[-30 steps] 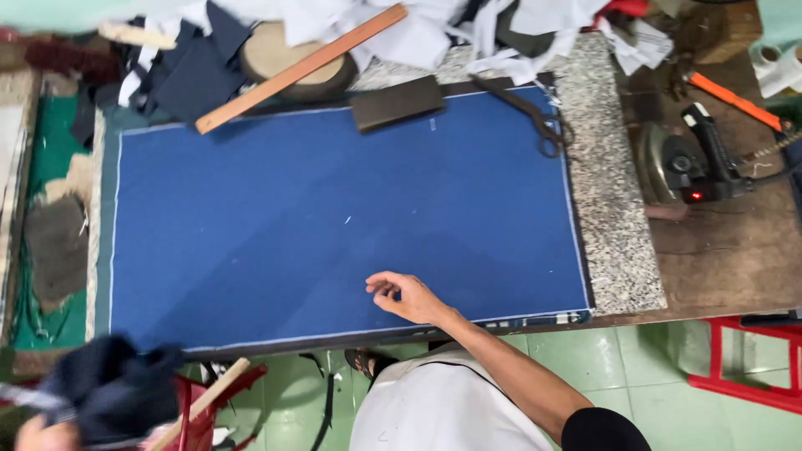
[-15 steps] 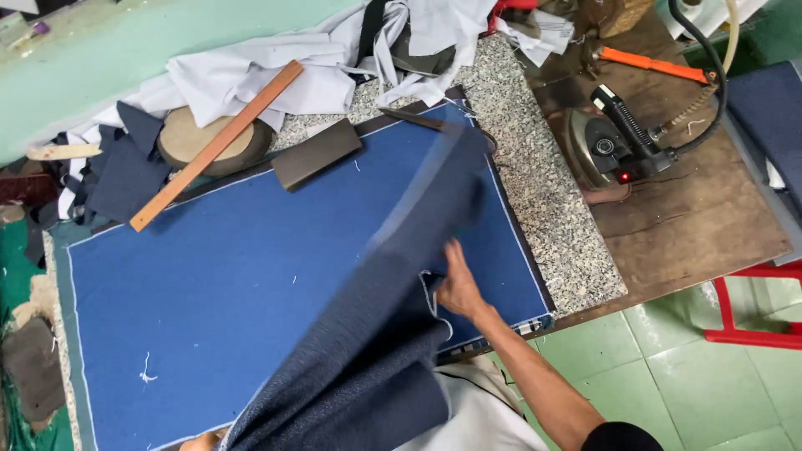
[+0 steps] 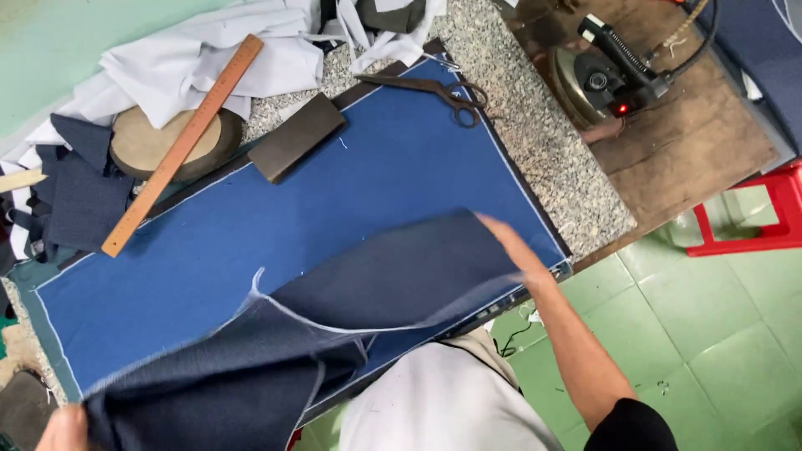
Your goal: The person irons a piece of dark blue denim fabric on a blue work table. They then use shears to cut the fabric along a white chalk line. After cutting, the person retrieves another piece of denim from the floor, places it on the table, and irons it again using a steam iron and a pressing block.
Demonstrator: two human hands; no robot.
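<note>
Holding one dark cloth piece (image 3: 351,334), two hands, left hand (image 3: 60,428), right hand (image 3: 511,242)

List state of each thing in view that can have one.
Dark navy cloth: lifted, half spread over the blue mat.
Blue mat: flat on the table.
Scissors: shut, lying on the mat corner.
Iron: on its side, red light on.
Wooden ruler: lying across a round block.
Right hand: open, at the cloth's edge.
Left hand: gripping the cloth.
</note>
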